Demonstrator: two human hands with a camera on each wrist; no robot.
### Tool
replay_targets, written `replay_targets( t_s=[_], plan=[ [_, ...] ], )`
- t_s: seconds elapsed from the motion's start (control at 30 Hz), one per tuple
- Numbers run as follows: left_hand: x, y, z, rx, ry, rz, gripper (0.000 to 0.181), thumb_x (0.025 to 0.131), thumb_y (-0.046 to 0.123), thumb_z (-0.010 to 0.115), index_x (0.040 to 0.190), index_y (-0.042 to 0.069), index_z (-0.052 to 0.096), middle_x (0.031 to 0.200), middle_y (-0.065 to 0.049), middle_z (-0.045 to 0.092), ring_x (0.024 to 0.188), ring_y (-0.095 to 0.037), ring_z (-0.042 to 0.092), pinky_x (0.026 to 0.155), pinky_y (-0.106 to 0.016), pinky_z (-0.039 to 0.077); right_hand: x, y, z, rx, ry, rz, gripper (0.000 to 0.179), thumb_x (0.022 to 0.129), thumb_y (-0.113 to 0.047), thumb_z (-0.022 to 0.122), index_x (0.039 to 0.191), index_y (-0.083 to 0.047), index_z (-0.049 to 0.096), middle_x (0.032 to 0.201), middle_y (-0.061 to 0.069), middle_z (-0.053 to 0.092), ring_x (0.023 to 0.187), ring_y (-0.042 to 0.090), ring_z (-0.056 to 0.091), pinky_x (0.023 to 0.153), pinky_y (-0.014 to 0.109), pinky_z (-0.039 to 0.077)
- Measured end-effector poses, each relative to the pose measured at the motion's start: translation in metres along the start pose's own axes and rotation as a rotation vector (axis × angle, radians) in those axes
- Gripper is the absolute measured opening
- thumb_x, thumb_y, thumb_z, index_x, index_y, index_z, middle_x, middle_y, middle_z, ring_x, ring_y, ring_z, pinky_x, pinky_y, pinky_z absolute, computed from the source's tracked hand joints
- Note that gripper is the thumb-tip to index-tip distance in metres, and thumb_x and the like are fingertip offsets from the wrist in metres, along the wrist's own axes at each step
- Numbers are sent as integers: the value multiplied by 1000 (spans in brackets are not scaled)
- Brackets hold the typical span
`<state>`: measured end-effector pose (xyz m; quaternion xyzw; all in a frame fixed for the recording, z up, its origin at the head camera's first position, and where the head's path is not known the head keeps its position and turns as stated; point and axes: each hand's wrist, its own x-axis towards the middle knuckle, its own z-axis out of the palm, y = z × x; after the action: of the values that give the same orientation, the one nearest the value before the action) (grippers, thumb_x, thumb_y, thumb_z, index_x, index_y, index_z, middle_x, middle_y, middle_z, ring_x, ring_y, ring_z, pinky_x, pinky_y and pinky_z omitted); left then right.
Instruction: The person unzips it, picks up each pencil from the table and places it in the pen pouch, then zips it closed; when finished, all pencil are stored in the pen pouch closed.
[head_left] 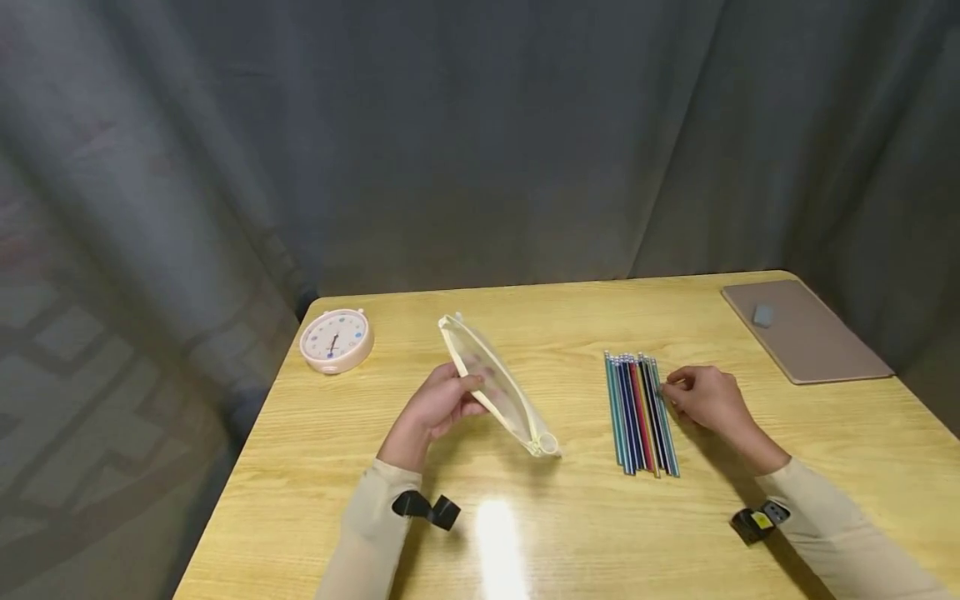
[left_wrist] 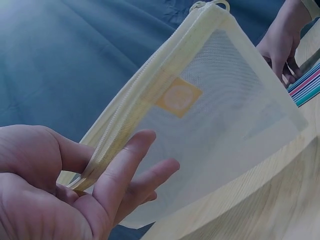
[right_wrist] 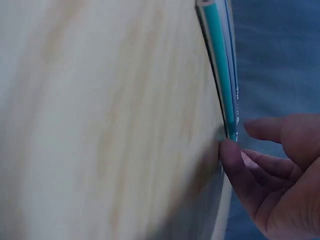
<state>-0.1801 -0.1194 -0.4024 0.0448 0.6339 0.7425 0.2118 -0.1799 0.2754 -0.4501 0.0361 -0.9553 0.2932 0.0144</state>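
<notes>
My left hand (head_left: 442,404) grips a pale yellow zippered mesh pouch (head_left: 513,408) by its zipper edge, holding it tilted above the table. In the left wrist view, an orange square label (left_wrist: 180,97) shows on the mesh, and two fingers (left_wrist: 125,162) extend along its side. Several pencils (head_left: 637,417) in teal, dark blue, red and black lie side by side in a row. At the right side of this row is my right hand (head_left: 705,396), thumb and forefinger apart. The right wrist view has one fingertip touching the outermost teal pencil (right_wrist: 217,45).
A round pink clock (head_left: 337,340) stands at the table's left edge. Toward the back right, a small grey block (head_left: 762,315) rests on a flat pinkish-brown board (head_left: 817,342). A dark curtain (head_left: 480,150) hangs behind the wooden table (head_left: 450,550).
</notes>
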Motion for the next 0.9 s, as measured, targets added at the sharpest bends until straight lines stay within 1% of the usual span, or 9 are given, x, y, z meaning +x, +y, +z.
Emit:
replay_targets(
  t_s=[0.1, 0.23, 0.27, 0.37, 0.5, 0.6, 0.77, 0.8, 0.9],
  plan=[
    [-2, 0, -1, 15, 8, 6, 46, 103, -1, 45, 147, -15, 39, 109, -22, 67, 79, -13, 73, 72, -18, 63, -1, 2, 2, 6, -27, -2, 33, 97, -18, 72, 108, 14, 70, 68, 1, 70, 49, 14, 62, 55, 32, 52],
    [-3, 0, -2, 37, 10, 8, 46, 104, 0, 45, 147, -15, 39, 114, -28, 67, 77, -13, 73, 71, -17, 63, 0, 1, 2, -4, -50, -21, 29, 94, -14, 74, 105, 13, 70, 67, -1, 68, 50, 13, 62, 56, 31, 52],
    [-3, 0, -1, 39, 12, 4, 46, 103, -1, 45, 147, -15, 40, 115, -28, 66, 77, -13, 72, 70, -16, 62, 0, 0, 2, -6, -56, -22, 29, 94, -13, 74, 105, 13, 70, 67, -1, 68, 50, 13, 62, 56, 33, 53],
    [-3, 2, -1, 32, 14, 10, 46, 103, -2, 44, 146, -15, 41, 115, -28, 67, 76, -12, 72, 68, -15, 62, 2, -3, -2, -49, -65, -36, 27, 92, -10, 75, 104, 13, 70, 71, 1, 69, 56, 13, 63, 66, 45, 59],
    [-2, 3, -1, 3, 7, 28, 43, 102, -3, 44, 143, -17, 43, 107, -21, 69, 76, -12, 72, 70, -16, 63, 6, -6, -6, -96, -86, -42, 28, 88, -7, 76, 104, 15, 70, 80, 10, 72, 63, 16, 66, 79, 59, 58],
    [-2, 4, -2, 8, -7, 41, 42, 102, -2, 43, 141, -19, 44, 107, -22, 70, 79, -12, 73, 74, -18, 63, 6, -8, -8, -92, -105, -41, 30, 86, -4, 76, 105, 17, 68, 81, 13, 73, 61, 17, 67, 74, 53, 61],
    [-3, 4, 0, 25, 1, 43, 41, 102, -2, 44, 139, -18, 47, 105, -20, 70, 80, -12, 72, 73, -18, 63, 7, -6, -9, -78, -122, -38, 34, 85, -2, 73, 110, 19, 66, 83, 15, 74, 56, 15, 67, 70, 47, 62],
    [-3, 4, 1, 27, 3, 41, 41, 102, -2, 44, 139, -18, 47, 103, -19, 70, 79, -12, 72, 72, -18, 63, 7, -6, -9, -67, -134, -28, 35, 86, -3, 71, 112, 19, 66, 85, 15, 74, 57, 15, 68, 71, 47, 62],
    [-3, 4, 2, 22, 9, 30, 40, 102, -1, 44, 139, -17, 47, 102, -19, 70, 78, -13, 72, 73, -19, 64, 6, -6, -14, 25, -181, 23, 41, 89, -4, 68, 121, 21, 62, 90, 17, 74, 61, 18, 71, 69, 45, 64]
  ],
)
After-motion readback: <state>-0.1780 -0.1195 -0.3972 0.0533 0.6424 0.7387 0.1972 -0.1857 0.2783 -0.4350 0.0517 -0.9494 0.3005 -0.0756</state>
